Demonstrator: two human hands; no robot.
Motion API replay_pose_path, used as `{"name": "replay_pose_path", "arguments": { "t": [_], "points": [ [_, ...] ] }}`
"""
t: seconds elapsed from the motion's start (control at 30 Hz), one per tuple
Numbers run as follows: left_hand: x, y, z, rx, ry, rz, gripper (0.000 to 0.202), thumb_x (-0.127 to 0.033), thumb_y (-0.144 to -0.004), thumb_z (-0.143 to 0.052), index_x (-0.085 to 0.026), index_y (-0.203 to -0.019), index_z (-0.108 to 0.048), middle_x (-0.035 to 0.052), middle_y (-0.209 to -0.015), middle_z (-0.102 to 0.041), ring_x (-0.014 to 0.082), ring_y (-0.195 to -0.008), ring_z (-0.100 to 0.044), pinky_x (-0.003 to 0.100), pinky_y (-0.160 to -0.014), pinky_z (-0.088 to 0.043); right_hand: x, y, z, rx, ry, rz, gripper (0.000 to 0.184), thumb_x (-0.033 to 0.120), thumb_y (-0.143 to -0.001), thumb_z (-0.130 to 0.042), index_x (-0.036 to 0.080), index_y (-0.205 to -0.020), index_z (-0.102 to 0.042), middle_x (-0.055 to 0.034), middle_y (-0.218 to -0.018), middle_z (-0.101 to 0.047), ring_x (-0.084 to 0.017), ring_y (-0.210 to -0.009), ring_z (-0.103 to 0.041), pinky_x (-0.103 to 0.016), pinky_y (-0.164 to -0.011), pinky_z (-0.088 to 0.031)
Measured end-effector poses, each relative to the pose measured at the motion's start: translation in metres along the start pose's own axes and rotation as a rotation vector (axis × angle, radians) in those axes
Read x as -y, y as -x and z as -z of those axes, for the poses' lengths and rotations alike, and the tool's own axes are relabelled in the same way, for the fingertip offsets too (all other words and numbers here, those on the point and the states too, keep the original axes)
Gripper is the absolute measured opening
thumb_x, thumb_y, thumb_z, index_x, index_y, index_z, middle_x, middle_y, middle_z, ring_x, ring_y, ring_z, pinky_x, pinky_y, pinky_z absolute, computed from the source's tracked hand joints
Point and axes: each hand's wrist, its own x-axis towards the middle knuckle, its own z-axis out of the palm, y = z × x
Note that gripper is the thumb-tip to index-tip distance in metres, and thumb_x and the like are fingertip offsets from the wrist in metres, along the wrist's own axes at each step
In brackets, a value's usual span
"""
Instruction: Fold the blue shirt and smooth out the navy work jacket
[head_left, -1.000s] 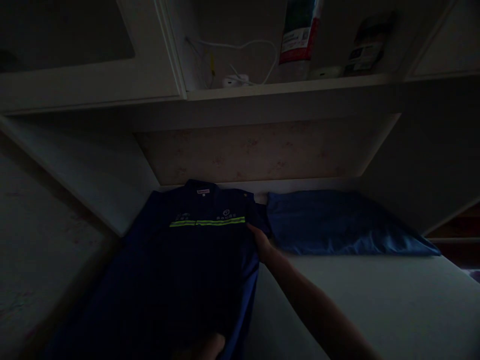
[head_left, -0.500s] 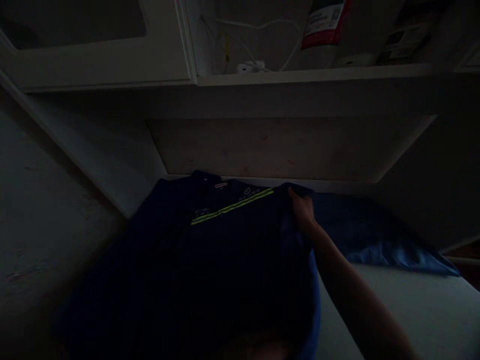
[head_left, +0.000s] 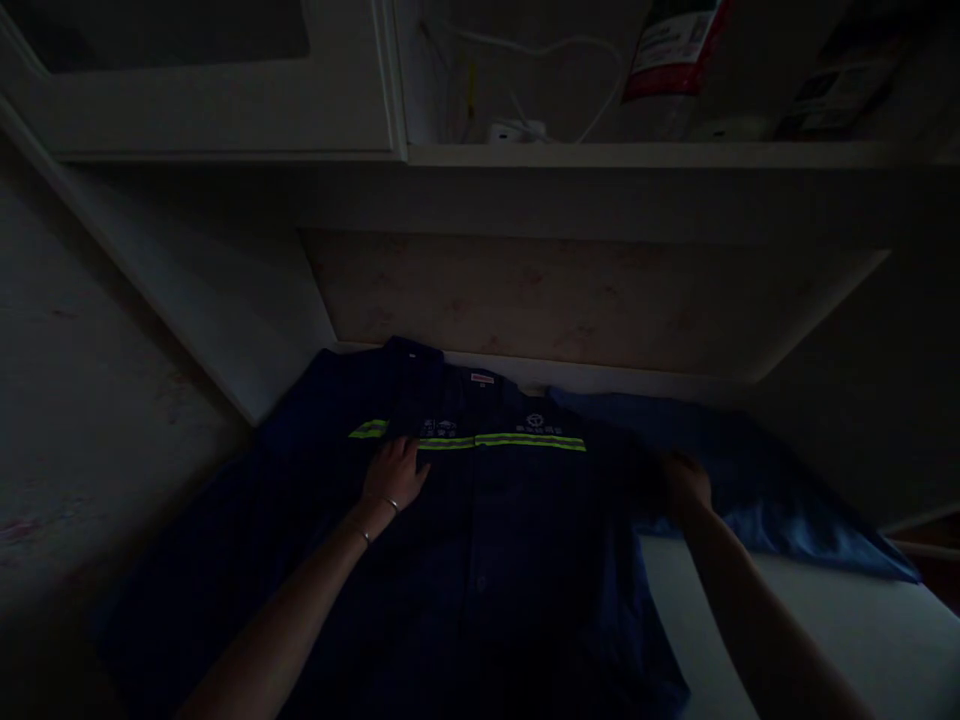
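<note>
A dark navy work jacket (head_left: 540, 530) lies spread front up, with a yellow-green reflective stripe across its chest and pale printing above the stripe. My left hand (head_left: 393, 472), bracelets at its wrist, lies on the chest at the stripe with its fingers stretched out. At the jacket's right sleeve side, my right hand (head_left: 686, 482) is closed on the dark cloth; its fingertips are dim and partly hidden. More navy clothing with a collar (head_left: 414, 352) lies under or beside the jacket at the left.
A shiny blue cloth or cushion (head_left: 772, 490) lies at the right, on a pale surface (head_left: 810, 600). Overhead runs a cabinet shelf (head_left: 637, 155) holding a white cable, a white plug block (head_left: 517, 131) and a red-and-white package (head_left: 671, 55). A wall (head_left: 90, 400) closes off the left. The light is very dim.
My right hand has moved right and toward me, drawing the jacket's shoulder side outward. The stripe now lies nearly level and the chest is flatter. My left hand has come onto the chest.
</note>
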Motion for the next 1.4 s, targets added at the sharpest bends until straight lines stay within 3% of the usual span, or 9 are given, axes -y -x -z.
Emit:
{"name": "replay_pose_path", "arguments": {
  "t": [0.2,0.37,0.47,0.6,0.77,0.97,1.13,1.3,1.4],
  "points": [
    [0.056,-0.025,0.003,0.038,-0.042,0.070,0.030,-0.026,-0.092,-0.042,-0.019,-0.107,-0.067,0.0076,-0.120,-0.066,0.0184,-0.110,-0.061,0.027,-0.098,-0.044,0.017,-0.006,-0.017,0.072,0.441,0.357,0.062,0.049,-0.093,-0.028,0.015,-0.143,-0.043,-0.0155,-0.151,-0.036,-0.031,-0.139,-0.034,-0.047,-0.112,-0.031],
    [0.131,-0.035,0.041,-0.037,-0.091,0.402,0.040,-0.026,-0.089,-0.036,-0.007,-0.110,-0.064,0.0209,-0.110,-0.068,0.0322,-0.101,-0.065,0.042,-0.085,-0.052,-0.002,-0.010,-0.028,0.494,0.706,0.481,0.053,0.038,-0.097,-0.023,0.029,-0.146,-0.040,-0.0035,-0.155,-0.035,-0.029,-0.143,-0.027,-0.065,-0.112,-0.020],
    [0.166,-0.027,0.054,-0.076,-0.128,0.507,0.043,-0.025,-0.081,-0.046,-0.003,-0.114,-0.062,0.0262,-0.115,-0.063,0.0381,-0.102,-0.064,0.048,-0.081,-0.053,-0.009,-0.013,-0.024,0.437,0.786,0.391,0.054,0.034,-0.097,-0.018,0.023,-0.144,-0.043,-0.0079,-0.154,-0.035,-0.029,-0.142,-0.028,-0.067,-0.110,-0.019],
    [0.146,-0.031,0.045,-0.294,-0.161,0.322,0.054,-0.022,-0.082,-0.044,-0.005,-0.133,-0.050,0.0221,-0.135,-0.051,0.0309,-0.123,-0.053,0.041,-0.104,-0.043,0.015,-0.006,-0.032,0.050,0.721,0.374,0.058,0.040,-0.099,-0.013,0.015,-0.145,-0.039,-0.0112,-0.153,-0.037,-0.028,-0.137,-0.036,-0.060,-0.112,-0.023],
    [0.091,-0.060,0.005,-0.210,-0.120,-0.043,0.050,-0.035,-0.095,-0.030,-0.019,-0.138,-0.050,0.0084,-0.150,-0.043,0.0243,-0.137,-0.039,0.043,-0.117,-0.027,0.034,0.008,-0.065,0.255,0.844,0.498,0.054,0.037,-0.099,-0.017,0.023,-0.147,-0.039,-0.0061,-0.157,-0.030,-0.028,-0.142,-0.026,-0.062,-0.112,-0.020],
    [0.115,-0.062,-0.027,0.124,-0.107,0.339,0.070,-0.065,-0.089,-0.026,-0.028,-0.147,-0.037,0.0136,-0.158,-0.029,0.0417,-0.143,-0.026,0.071,-0.108,-0.020,0.015,0.006,-0.081,0.387,0.957,0.367,0.053,0.037,-0.099,-0.017,0.030,-0.149,-0.035,-0.0034,-0.160,-0.021,-0.030,-0.145,-0.018,-0.071,-0.108,-0.015],
    [0.118,-0.056,-0.023,0.063,-0.089,0.496,0.080,-0.075,-0.084,-0.024,-0.029,-0.147,-0.037,0.0201,-0.158,-0.025,0.0449,-0.144,-0.020,0.076,-0.104,-0.015,0.022,0.010,-0.080,0.329,0.920,0.388,0.053,0.039,-0.098,-0.019,0.032,-0.148,-0.036,-0.0055,-0.159,-0.025,-0.035,-0.144,-0.021,-0.074,-0.105,-0.015],
    [0.137,-0.031,-0.010,-0.243,-0.099,0.447,0.066,-0.054,-0.088,-0.037,-0.011,-0.135,-0.050,0.0234,-0.144,-0.045,0.0368,-0.136,-0.037,0.054,-0.109,-0.032,0.022,0.012,-0.081,0.289,0.929,0.356,0.056,0.043,-0.098,-0.017,0.026,-0.150,-0.033,-0.0102,-0.158,-0.026,-0.035,-0.143,-0.022,-0.071,-0.105,-0.019],
    [0.162,-0.016,0.000,-0.210,0.038,0.637,0.065,-0.052,-0.082,-0.046,-0.005,-0.125,-0.056,0.0276,-0.128,-0.057,0.0396,-0.127,-0.048,0.052,-0.104,-0.038,0.016,0.010,-0.081,0.293,0.913,0.415,0.056,0.041,-0.098,-0.019,0.025,-0.149,-0.034,-0.0142,-0.157,-0.027,-0.033,-0.143,-0.023,-0.070,-0.106,-0.019]
  ]
}}
